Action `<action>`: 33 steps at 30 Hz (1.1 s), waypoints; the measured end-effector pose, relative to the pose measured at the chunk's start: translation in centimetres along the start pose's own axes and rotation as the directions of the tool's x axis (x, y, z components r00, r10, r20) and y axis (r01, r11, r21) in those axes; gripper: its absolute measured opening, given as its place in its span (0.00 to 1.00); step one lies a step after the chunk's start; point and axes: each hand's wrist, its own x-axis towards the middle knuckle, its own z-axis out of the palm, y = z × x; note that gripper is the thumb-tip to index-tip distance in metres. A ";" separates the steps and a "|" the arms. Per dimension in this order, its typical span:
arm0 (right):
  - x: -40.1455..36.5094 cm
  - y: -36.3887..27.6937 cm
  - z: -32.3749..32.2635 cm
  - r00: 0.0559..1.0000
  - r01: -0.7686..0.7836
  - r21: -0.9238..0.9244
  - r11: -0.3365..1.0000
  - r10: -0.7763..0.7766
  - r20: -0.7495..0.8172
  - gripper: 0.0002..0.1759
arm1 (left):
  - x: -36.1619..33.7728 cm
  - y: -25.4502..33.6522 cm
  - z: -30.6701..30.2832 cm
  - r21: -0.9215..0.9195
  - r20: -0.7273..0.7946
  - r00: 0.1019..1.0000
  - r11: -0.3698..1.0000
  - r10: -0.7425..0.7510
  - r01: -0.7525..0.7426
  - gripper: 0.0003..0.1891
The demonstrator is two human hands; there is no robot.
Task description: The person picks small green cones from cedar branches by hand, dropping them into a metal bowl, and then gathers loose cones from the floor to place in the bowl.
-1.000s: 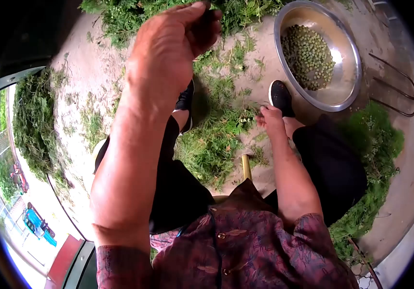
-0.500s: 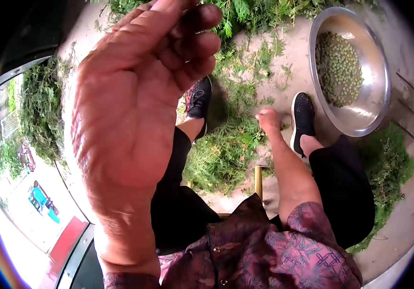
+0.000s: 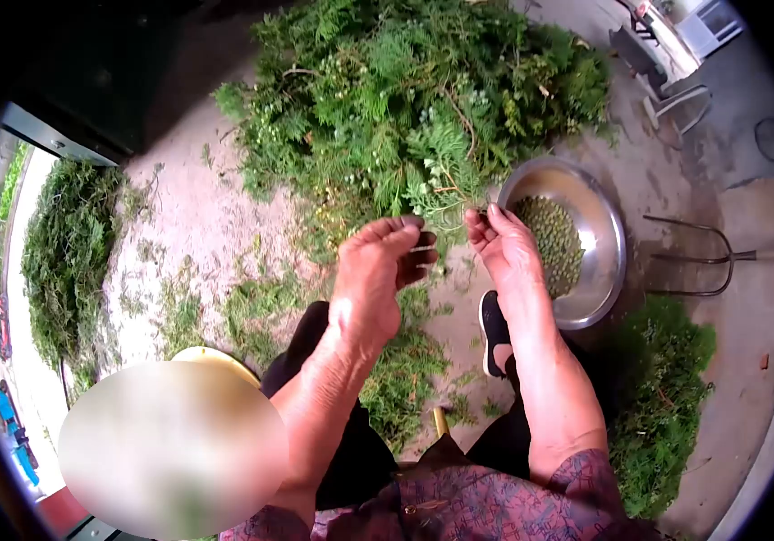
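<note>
My left hand [image 3: 370,275] is raised in the middle with its fingers curled and the thumb against the index finger; anything between them is too small to make out. Beside it, my right hand [image 3: 508,252] pinches the thin stem of a green sprig [image 3: 445,187], whose leaves point up and left toward the branches. A large heap of green branches [image 3: 405,81] lies beyond both hands. To the right of my right hand stands a metal basin [image 3: 605,261], holding many small green pieces [image 3: 551,243].
A metal fork head [image 3: 720,261] lies right of the basin. More greenery [image 3: 662,397] is at lower right, and another pile [image 3: 67,261] at left. My shoe [image 3: 493,334] is beside the basin. A yellow rounded object [image 3: 215,359] and a blurred patch lie at lower left.
The view has shifted to show more of the heap. My left hand has moved down, away from the camera; my right hand has come up beside the basin with a sprig at its fingertips.
</note>
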 end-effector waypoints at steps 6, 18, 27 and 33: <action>-4.8 -1.8 7.0 0.992 0.006 0.214 0.977 -0.033 0.124 0.07 | 0.7 -1.0 1.6 0.085 0.035 0.999 0.996 0.002 -0.005 0.20; -5.9 -1.5 8.4 0.969 0.191 -0.139 0.972 -0.164 0.182 0.10 | 3.6 1.0 2.9 -0.155 0.076 0.958 0.953 0.275 -0.261 0.06; -4.9 -4.4 5.8 0.935 0.190 -0.085 0.978 -0.154 0.319 0.14 | 2.6 2.3 3.4 -0.132 0.283 0.945 0.983 0.164 -0.131 0.08; -5.4 -4.4 4.7 0.912 0.232 -0.233 0.945 -0.127 0.391 0.17 | 2.5 1.6 4.0 0.113 0.301 0.951 0.988 0.064 -0.102 0.05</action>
